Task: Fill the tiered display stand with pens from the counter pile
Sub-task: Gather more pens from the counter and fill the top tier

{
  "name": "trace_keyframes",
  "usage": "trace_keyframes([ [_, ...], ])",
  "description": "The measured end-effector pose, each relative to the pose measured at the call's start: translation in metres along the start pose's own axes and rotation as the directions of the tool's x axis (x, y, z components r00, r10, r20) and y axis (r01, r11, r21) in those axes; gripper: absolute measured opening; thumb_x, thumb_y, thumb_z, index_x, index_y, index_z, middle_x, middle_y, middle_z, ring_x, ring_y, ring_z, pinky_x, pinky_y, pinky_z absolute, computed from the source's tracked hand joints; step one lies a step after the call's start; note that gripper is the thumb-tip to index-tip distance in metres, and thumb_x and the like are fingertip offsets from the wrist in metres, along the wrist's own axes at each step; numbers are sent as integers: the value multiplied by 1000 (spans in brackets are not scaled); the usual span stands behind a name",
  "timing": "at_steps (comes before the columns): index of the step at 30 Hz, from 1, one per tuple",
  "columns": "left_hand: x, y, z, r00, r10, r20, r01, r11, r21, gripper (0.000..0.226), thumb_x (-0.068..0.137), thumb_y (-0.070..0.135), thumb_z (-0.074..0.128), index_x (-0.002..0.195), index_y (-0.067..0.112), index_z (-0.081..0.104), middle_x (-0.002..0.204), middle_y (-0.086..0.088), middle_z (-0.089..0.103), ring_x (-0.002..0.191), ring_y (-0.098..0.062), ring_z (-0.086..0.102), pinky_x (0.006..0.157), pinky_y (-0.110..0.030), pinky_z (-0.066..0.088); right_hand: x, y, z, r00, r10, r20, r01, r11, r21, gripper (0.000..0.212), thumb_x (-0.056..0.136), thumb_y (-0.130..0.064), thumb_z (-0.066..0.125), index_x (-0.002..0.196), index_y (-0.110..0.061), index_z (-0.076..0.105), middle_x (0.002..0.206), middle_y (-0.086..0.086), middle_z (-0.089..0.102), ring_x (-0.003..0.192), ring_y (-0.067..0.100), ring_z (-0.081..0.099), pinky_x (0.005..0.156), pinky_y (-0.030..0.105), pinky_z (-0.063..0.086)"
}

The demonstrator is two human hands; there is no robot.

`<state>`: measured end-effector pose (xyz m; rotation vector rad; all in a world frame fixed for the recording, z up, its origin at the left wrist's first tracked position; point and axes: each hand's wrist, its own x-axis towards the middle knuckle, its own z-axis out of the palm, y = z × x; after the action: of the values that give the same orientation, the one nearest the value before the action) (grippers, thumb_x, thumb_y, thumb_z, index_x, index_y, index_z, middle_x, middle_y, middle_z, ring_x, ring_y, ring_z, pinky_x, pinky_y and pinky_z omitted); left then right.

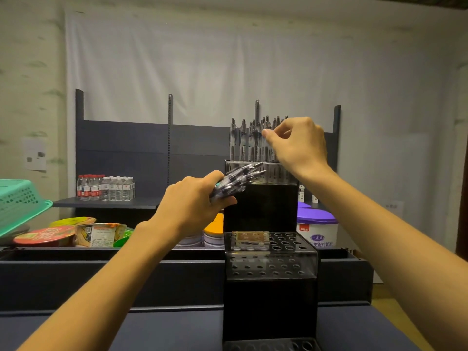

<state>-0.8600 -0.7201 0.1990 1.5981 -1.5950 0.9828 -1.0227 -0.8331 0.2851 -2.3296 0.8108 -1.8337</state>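
A black tiered display stand (268,211) rises in front of me, right of centre. Several clear pens with dark caps (249,143) stand upright in its top tier. The middle tier (286,243) shows open holes, and a bottom tier peeks in at the lower edge. My left hand (192,201) is closed around a bundle of pens (236,179) just left of the top tier. My right hand (298,145) is raised at the standing pens, thumb and fingers pinched near their tops; whether it holds a pen is unclear.
A green plastic basket (20,203) sits at the far left. Instant noodle bowls (45,236) and snack packs lie behind the dark counter. Water bottles (106,188) stand on a back shelf. A purple-lidded white tub (317,226) stands right of the stand.
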Motion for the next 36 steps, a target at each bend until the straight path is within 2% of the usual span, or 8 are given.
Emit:
trace_keyframes([
  [3,0,-3,-2,1000,-19,-4,19,999,-30,36,84,49,61,104,20,55,82,-1,69,64,-24,60,53,-38,52,-15,-2,-7,989,2,149,-32,980,195,30,91,-39,62,87,-11,72,80,3,71,77,18,67,76,35,57],
  [6,0,-5,-4,999,-51,-7,50,997,-54,35,84,54,59,101,23,54,77,2,67,63,-24,59,53,-39,52,-27,-8,-14,949,10,316,-119,938,327,31,92,-38,60,84,-9,71,74,6,70,68,20,68,68,28,58],
  [9,1,-3,-5,995,-104,-2,104,992,-67,31,84,51,60,97,24,55,71,4,62,63,-23,56,54,-35,49,-31,-11,-18,904,37,425,-219,895,388,22,90,-33,64,87,-12,70,75,5,68,64,13,63,61,23,55],
  [13,1,3,-5,990,-142,-8,141,987,-80,31,85,50,60,97,22,55,71,5,61,63,-20,56,54,-30,45,-34,-11,-17,871,70,487,-293,869,399,11,89,-25,67,87,-15,71,80,3,70,65,9,62,59,21,54],
  [20,0,10,-3,984,-175,40,178,977,-119,35,85,50,60,103,20,53,82,3,64,68,-18,59,58,-33,52,-44,-10,-7,825,134,549,-450,744,494,15,90,-22,66,100,-11,68,90,6,71,70,10,68,65,23,58],
  [28,1,17,0,981,-190,45,194,972,-131,31,85,47,62,100,21,52,78,6,60,65,-16,58,54,-28,47,-47,-11,-2,871,144,470,-411,739,534,18,96,-25,55,107,-11,58,95,7,69,74,13,70,57,23,57],
  [31,1,16,-1,982,-186,40,190,972,-136,27,86,46,62,95,24,50,76,5,61,63,-15,58,54,-30,49,-45,-10,-4,899,151,412,-382,732,565,20,100,-32,46,102,-12,50,89,8,70,65,14,69,56,25,58],
  [36,-4,13,1,978,-206,45,210,960,-183,27,88,42,60,97,20,49,75,7,59,57,-11,55,49,-24,40,-34,-2,-12,927,266,265,-376,631,679,18,102,-31,42,96,-15,42,85,15,67,51,16,64,53,33,58],
])
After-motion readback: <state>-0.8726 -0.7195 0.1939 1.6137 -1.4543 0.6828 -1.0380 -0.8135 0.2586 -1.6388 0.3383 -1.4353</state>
